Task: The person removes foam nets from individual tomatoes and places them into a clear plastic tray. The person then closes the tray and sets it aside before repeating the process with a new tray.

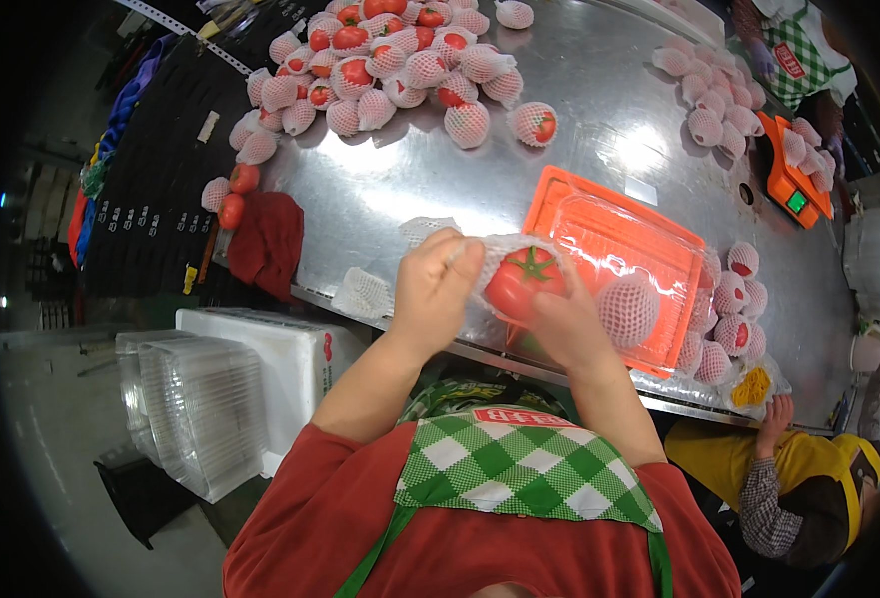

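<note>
Between my hands is a red tomato (520,289) with a green calyx facing up. My left hand (432,289) is closed, pinching the edge of a white foam net (501,242) that partly surrounds the tomato. Around the tomato's right and lower side, my right hand (571,324) is closed, somewhat blurred. Just right of it, a clear plastic tray (584,214) sits in an orange basket (694,244). One fruit in a foam net (627,311) lies inside. Loose foam nets (364,292) lie left of my left hand.
Many netted tomatoes (380,70) are heaped at the far left of the metal table (360,189). More netted fruit (734,299) lies right of the basket. An orange scale (794,184) stands far right. Stacked clear trays (195,409) stand lower left. Other people work nearby.
</note>
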The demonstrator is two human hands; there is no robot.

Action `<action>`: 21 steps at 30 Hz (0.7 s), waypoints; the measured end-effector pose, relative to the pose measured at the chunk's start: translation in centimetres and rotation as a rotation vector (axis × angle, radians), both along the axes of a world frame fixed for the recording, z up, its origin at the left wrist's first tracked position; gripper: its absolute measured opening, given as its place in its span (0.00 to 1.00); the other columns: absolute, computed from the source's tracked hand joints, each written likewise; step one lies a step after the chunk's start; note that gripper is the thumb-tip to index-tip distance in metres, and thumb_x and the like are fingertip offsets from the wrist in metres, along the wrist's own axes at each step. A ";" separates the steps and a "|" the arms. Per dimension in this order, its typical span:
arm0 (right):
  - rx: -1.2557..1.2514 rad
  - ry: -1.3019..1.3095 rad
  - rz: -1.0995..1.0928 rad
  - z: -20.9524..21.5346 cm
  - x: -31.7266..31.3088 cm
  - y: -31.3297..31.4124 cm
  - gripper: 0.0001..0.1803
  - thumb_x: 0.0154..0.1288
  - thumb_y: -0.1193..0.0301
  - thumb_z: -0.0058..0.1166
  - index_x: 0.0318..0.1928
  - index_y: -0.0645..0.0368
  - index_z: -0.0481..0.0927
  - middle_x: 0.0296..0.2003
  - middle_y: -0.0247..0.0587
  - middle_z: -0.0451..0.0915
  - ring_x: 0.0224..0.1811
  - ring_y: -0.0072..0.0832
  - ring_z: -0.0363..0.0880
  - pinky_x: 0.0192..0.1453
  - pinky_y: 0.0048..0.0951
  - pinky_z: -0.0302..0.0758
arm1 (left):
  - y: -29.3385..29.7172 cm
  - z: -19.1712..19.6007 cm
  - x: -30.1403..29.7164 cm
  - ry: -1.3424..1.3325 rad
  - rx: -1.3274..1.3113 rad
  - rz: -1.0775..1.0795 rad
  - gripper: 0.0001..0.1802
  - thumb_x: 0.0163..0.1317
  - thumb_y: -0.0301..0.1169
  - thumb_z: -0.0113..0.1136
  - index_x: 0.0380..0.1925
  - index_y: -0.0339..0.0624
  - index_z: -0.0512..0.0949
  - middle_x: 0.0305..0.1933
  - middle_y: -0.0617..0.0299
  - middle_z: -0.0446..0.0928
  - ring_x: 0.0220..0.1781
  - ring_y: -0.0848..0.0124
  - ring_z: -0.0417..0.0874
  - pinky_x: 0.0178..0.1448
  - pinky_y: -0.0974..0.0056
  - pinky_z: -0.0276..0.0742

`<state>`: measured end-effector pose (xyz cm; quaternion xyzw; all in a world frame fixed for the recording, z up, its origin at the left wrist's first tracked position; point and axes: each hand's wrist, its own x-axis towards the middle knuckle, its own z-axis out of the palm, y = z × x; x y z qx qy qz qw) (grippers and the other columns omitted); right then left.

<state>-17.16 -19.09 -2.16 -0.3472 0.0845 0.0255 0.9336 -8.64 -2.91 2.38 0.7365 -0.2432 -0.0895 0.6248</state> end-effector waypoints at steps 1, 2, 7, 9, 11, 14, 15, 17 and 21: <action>-0.078 0.013 -0.031 0.1 -0.1 0.0 0.45 0.56 0.70 0.67 0.70 0.59 0.55 0.60 0.46 0.70 0.62 0.33 0.72 0.66 0.38 0.71 | -0.1 1.2 -0.7 -0.162 0.109 -0.012 0.11 0.67 0.33 0.56 0.39 0.36 0.81 0.29 0.64 0.74 0.31 0.71 0.73 0.36 0.67 0.68; -0.167 -0.004 -0.064 0.8 -0.2 0.0 0.43 0.58 0.70 0.66 0.69 0.59 0.56 0.59 0.46 0.70 0.61 0.32 0.73 0.64 0.37 0.72 | 0.0 1.5 -1.2 -0.185 0.132 -0.027 0.11 0.64 0.31 0.58 0.42 0.37 0.81 0.31 0.61 0.75 0.33 0.68 0.74 0.37 0.66 0.70; -0.466 -0.017 -0.132 2.1 -0.6 -1.3 0.39 0.62 0.63 0.64 0.68 0.62 0.59 0.55 0.48 0.74 0.57 0.32 0.76 0.59 0.34 0.76 | -0.9 1.3 -1.6 -0.478 0.210 0.019 0.28 0.51 0.29 0.66 0.55 0.39 0.75 0.45 0.51 0.75 0.45 0.58 0.79 0.46 0.60 0.76; -0.515 0.050 -0.094 2.9 -0.6 -2.1 0.41 0.61 0.59 0.65 0.67 0.65 0.60 0.54 0.50 0.75 0.55 0.31 0.78 0.57 0.32 0.76 | -1.4 1.6 -1.2 -0.437 0.225 -0.190 0.36 0.49 0.30 0.68 0.61 0.39 0.69 0.51 0.49 0.72 0.49 0.55 0.78 0.51 0.59 0.76; -0.962 0.050 0.013 3.9 -1.1 -2.8 0.42 0.59 0.58 0.67 0.66 0.66 0.61 0.53 0.52 0.76 0.54 0.30 0.79 0.56 0.31 0.76 | -1.8 1.9 -1.2 -0.336 0.296 -0.301 0.42 0.47 0.32 0.70 0.64 0.38 0.64 0.56 0.48 0.70 0.54 0.53 0.77 0.56 0.57 0.74; -1.034 0.027 -0.145 3.5 -1.9 -2.4 0.43 0.56 0.58 0.69 0.65 0.66 0.63 0.53 0.53 0.76 0.47 0.32 0.80 0.51 0.31 0.77 | -2.8 -0.1 -0.8 -0.176 0.289 -0.288 0.42 0.49 0.31 0.70 0.65 0.38 0.62 0.58 0.51 0.70 0.58 0.58 0.76 0.61 0.58 0.74; -0.961 0.051 -0.201 3.6 -2.1 -2.2 0.43 0.55 0.59 0.70 0.65 0.66 0.64 0.53 0.53 0.76 0.46 0.34 0.80 0.50 0.31 0.77 | -2.9 -1.6 -0.4 0.117 0.063 -0.292 0.41 0.50 0.30 0.70 0.65 0.39 0.62 0.58 0.52 0.70 0.58 0.60 0.76 0.61 0.58 0.74; -1.029 0.074 -0.320 3.7 -2.7 -1.5 0.41 0.52 0.61 0.72 0.62 0.65 0.66 0.54 0.52 0.75 0.46 0.36 0.79 0.49 0.32 0.77 | -3.4 -3.0 -0.1 0.702 -0.387 -0.281 0.40 0.52 0.29 0.69 0.65 0.41 0.62 0.58 0.54 0.69 0.59 0.64 0.75 0.61 0.59 0.75; -1.324 -0.133 -0.584 1.8 -2.0 -0.9 0.38 0.46 0.65 0.76 0.55 0.63 0.70 0.54 0.51 0.73 0.51 0.40 0.77 0.49 0.35 0.77 | -4.0 -3.8 -1.2 0.822 -0.591 -0.239 0.41 0.53 0.25 0.69 0.63 0.47 0.55 0.57 0.55 0.69 0.58 0.65 0.75 0.58 0.58 0.77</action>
